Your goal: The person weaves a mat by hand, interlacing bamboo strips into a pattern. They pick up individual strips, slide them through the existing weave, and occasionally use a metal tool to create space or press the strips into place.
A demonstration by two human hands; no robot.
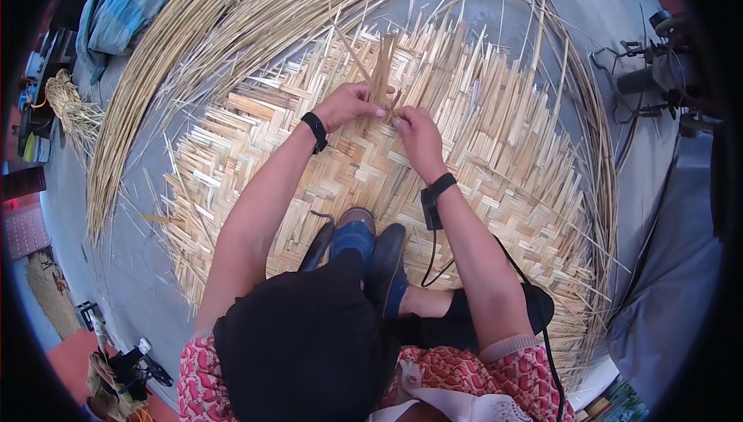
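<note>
A herringbone-woven mat of pale split strips (340,170) lies on the grey floor under my feet, its strip ends sticking out loose round the edge. Over its upper middle, my left hand (352,106) is closed round several brownish strips (383,62) that stand up from the weave. Close on its right, my right hand (418,137) pinches the lower part of the strips with thumb and fingers. The fingertips of both hands nearly meet. Exactly which strip each finger holds is too small to tell.
Long thin stalks (162,58) curve round the mat's upper left, and more (604,159) lie along its right. A blue sack (131,8) is at the upper left. Dark machinery (658,73) stands at the right, above a grey cover (673,244). A cable hangs beside my right arm.
</note>
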